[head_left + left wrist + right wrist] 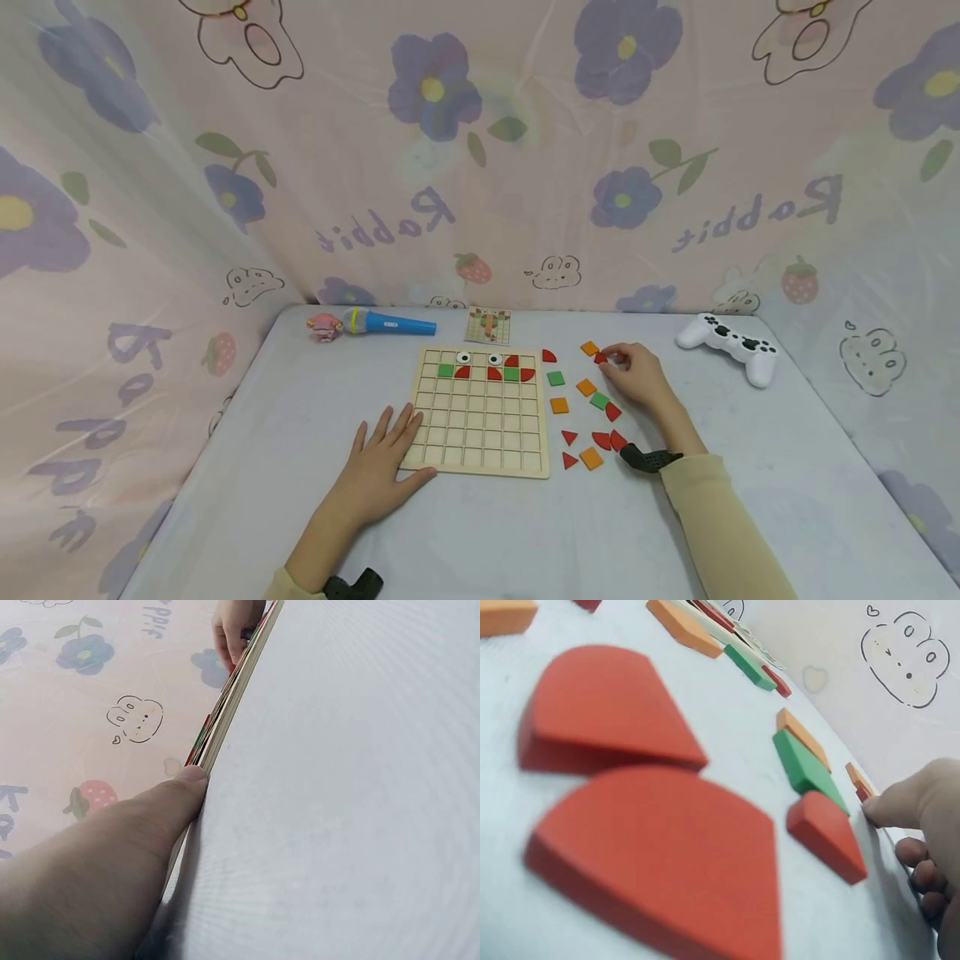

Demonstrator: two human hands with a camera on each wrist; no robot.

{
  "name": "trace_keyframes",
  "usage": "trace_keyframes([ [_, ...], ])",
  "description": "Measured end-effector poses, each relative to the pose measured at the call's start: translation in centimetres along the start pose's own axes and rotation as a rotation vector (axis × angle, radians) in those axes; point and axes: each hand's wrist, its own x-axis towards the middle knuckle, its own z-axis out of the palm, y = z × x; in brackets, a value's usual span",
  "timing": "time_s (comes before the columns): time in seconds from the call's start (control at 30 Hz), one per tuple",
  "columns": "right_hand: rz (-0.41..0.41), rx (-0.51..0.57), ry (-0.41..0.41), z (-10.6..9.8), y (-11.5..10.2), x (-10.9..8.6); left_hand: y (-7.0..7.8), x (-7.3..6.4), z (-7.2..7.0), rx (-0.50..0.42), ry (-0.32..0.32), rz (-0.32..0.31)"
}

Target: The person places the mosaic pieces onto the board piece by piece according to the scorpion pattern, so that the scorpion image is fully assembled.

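Note:
A square wooden grid board (468,433) lies on the table. Set in its upper rows are two eye discs (495,359), green squares (445,371) and red quarter-circles (528,375). My left hand (382,475), fingers spread, rests at the board's lower left corner; in the left wrist view the thumb (169,802) lies against its edge. To the right of the board, my right hand (637,375) pinches a small red piece (600,357) beside an orange square (589,347). The right wrist view shows fingertips right at that red piece (863,793), its shape partly hidden.
Loose orange, green and red pieces (592,458) lie between the board and my right forearm. Behind the board is a small picture card (488,326). A blue toy microphone (393,324) and pink figurine (325,327) lie back left, a white game controller (727,346) back right.

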Motion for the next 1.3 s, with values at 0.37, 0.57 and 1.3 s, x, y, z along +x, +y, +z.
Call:
trace_keyframes([
  [0.37,0.006,-0.024,0.041,0.9,-0.1,0.1,0.0,0.0,0.1,0.004,0.003,0.0],
  [0.57,0.002,-0.03,0.065,1.0,-0.2,0.0,-0.1,0.0,0.2,0.005,0.003,-0.001],
  [1.3,-0.023,0.025,0.036,1.2,-6.4,-0.2,0.0,0.0,0.0,0.0,0.003,-0.001],
])
